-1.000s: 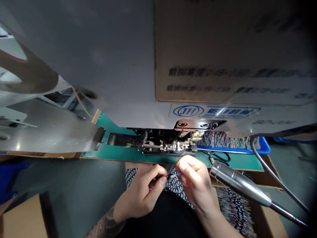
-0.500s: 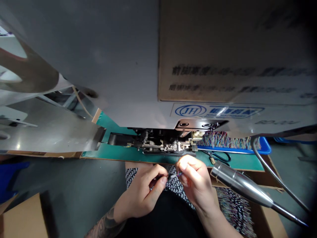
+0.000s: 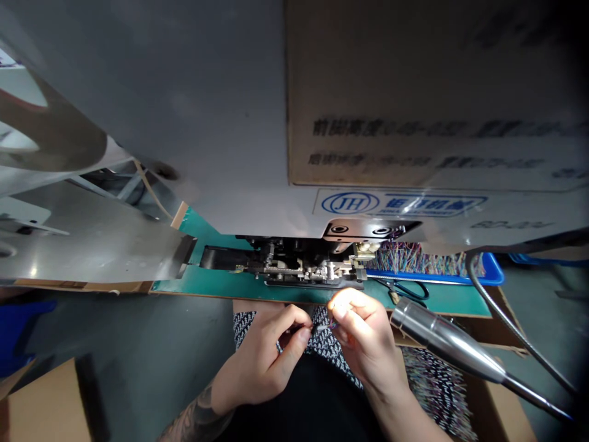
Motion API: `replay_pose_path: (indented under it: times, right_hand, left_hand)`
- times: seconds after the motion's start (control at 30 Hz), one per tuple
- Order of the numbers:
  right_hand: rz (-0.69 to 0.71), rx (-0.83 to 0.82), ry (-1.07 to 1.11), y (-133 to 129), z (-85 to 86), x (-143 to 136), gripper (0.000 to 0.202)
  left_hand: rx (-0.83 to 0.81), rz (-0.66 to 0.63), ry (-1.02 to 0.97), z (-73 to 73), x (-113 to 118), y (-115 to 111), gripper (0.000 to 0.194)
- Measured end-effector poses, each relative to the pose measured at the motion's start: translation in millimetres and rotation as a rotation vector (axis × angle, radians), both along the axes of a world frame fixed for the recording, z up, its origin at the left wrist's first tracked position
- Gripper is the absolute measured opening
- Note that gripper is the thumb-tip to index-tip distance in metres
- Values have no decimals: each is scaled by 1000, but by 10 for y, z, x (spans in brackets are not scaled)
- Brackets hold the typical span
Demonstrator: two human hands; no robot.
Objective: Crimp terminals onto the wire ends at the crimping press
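In front of my lap my left hand [image 3: 269,356] is closed in a pinch, thumb against forefinger, on one end of a short cable. My right hand [image 3: 368,334] pinches the cable's thin coloured wires [image 3: 331,323]. A whitish stretch of cable [image 3: 321,328] shows between the two hands; my fingers hide the rest. Both hands are just below the front edge of the green work surface [image 3: 221,290]. Above them sits the metal tooling [image 3: 317,270] of a large grey machine [image 3: 216,123]. My fingers are apart from that tooling.
A blue tray [image 3: 493,270] of multicoloured wires stands behind the tooling at right. Dark-handled scissors [image 3: 411,290] lie near it. A silver lamp [image 3: 451,344] reaches in from the right. Bundled wires [image 3: 437,387] fill a cardboard box [image 3: 508,411] below it. Another carton [image 3: 46,402] is at lower left.
My right fingers have shifted very slightly on the coloured wires. The left hand looks the same. The view has moved a little, so the machine's label appears slightly further left.
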State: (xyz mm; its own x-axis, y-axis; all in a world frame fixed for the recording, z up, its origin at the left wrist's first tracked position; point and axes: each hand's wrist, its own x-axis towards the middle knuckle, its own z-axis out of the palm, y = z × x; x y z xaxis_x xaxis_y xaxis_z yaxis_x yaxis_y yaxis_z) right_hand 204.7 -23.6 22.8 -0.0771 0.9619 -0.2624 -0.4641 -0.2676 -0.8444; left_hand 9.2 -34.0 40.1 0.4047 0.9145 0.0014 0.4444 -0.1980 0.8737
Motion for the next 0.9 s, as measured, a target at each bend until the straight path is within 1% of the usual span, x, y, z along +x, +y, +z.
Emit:
replay_pose_path:
  times: [0.03,0.07,0.17,0.2,0.23,0.43,0.53,0.63,0.73,0.8,0.9]
  right_hand:
    - [4,-3,4,-1,9,1,34]
    - [9,-6,8,0,22,1,33]
    - [16,-11,7,5,71,-7,32]
    - [15,-6,5,5,89,-11,33]
    - [12,-1,3,3,107,-14,34]
    - [-24,4,9,-74,211,-6,36]
    - [-37,-34,27,-119,240,15,31]
    - [-15,12,24,-136,223,39,30]
    - [2,69,28,-133,192,60,29]
    - [1,72,37,-126,186,68,28]
    - [-13,65,32,-109,195,66,28]
  left_hand:
    - [22,18,-6,-1,9,0,11]
    - [46,39,-15,-3,20,-2,18]
    - [80,54,-66,1,70,-18,59]
    - [81,47,-89,9,91,-24,66]
    - [81,39,-112,21,115,-27,68]
    - [78,-23,-194,166,222,1,67]
    - [78,-59,-216,217,237,18,60]
    - [56,-74,-228,227,244,16,48]
    - [41,-72,-220,226,250,11,49]
    - [33,-69,-211,228,255,17,49]
    - [20,-71,-226,232,270,39,39]
